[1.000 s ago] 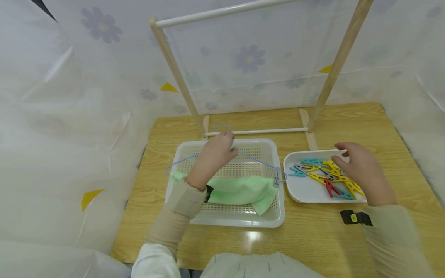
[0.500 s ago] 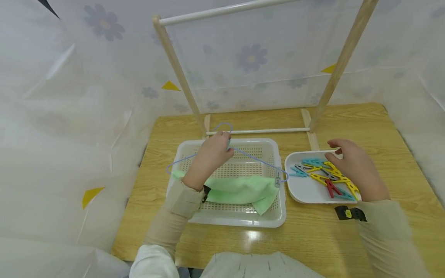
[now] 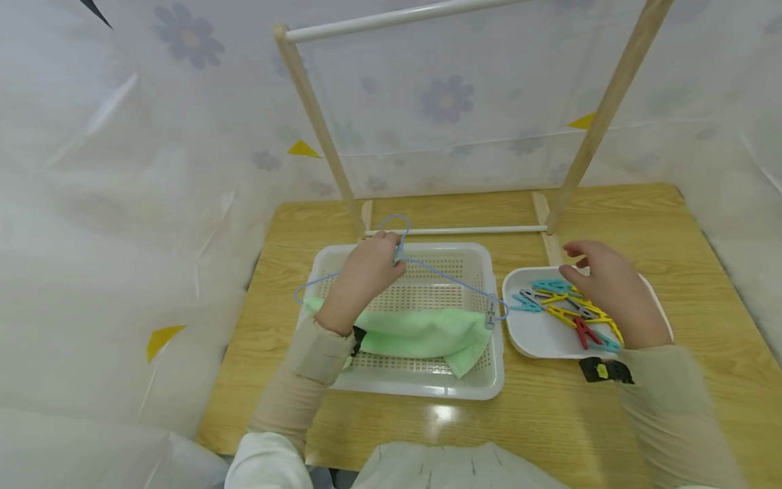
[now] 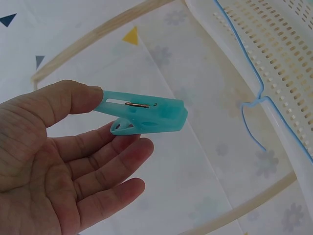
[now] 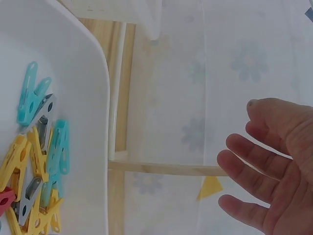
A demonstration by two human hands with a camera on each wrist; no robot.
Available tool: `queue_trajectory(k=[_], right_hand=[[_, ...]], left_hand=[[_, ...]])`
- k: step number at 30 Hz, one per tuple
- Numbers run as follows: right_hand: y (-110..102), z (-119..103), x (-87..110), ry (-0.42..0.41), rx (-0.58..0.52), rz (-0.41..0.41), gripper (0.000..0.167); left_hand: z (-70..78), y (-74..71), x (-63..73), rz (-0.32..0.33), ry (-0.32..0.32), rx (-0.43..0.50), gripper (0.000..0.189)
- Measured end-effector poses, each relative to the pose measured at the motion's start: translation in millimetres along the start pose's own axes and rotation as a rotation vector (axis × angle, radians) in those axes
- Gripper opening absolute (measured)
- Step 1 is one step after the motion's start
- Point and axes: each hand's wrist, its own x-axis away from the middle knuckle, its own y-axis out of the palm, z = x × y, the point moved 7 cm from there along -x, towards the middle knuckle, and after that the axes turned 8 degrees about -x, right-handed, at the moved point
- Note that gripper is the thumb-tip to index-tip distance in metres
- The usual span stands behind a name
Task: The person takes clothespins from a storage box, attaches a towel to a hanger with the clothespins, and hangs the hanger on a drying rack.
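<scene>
A teal clothespin is pinched between the thumb and fingers of my left hand, above the white basket. Just beside that hand lies a blue wire hanger, its hook toward the back. Along the hanger's lower side a light green cloth is spread, and a grey clothespin sits at its right end. My right hand hovers over the white tray with fingers loosely bent, nothing in them. In the tray are several clothespins, teal, yellow, grey and red.
Behind the basket and tray stands a wooden rack with a white top bar and a low white bar. All of it stands on a wooden table. Flower-patterned sheeting hangs around the back and sides.
My right hand has moved left and slightly away from me over the tray. My left hand has shifted a little left, still holding the teal clothespin.
</scene>
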Motion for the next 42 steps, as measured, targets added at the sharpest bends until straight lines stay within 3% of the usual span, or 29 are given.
queue_trajectory(k=[14,23,42], right_hand=[[6.2,-21.5,-13.2,-0.091,0.026,-0.001,0.038],[17.6,-38.7,-23.1,-0.106,0.019,-0.05,0.038],[46.0,-68.4,-41.6,-0.216,0.005,-0.103,0.037]], left_hand=[[-9.8,0.6,3.4,-0.001,-0.037,0.008,0.037],[-16.2,0.8,5.8,0.007,-0.042,0.017,0.036],[-28.7,0.5,14.1,0.012,-0.045,0.014,0.034]])
